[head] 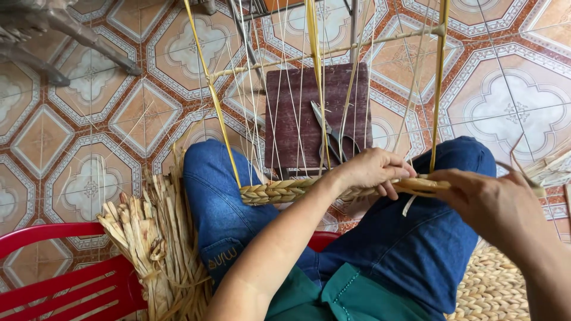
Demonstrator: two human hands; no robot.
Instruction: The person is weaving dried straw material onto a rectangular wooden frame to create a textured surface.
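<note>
One view only, from the head camera, looking down at a lap in blue jeans. Across the knees, a braided band (285,191) of pale dried fibre, plaited along the bottom of a frame of thin upright strands (297,107) and yellow canes. Left hand (373,171) curled over the band near its right end, fingers pinching the braid. Right hand (489,201) closed on the loose fibre ends (423,185) just beside it, touching the left.

By the look of it, barely begun: a single braided row done, nearly the whole height of the strands above bare.

At the left knee, a bundle of dried leaf strips (154,244), resting on a red slatted seat (71,285). Between the knees, a dark wooden stool (318,113) bearing scissors (333,135). At lower right, a finished woven mat (493,285). Underneath, a floor of patterned orange and white tiles (89,119).
</note>
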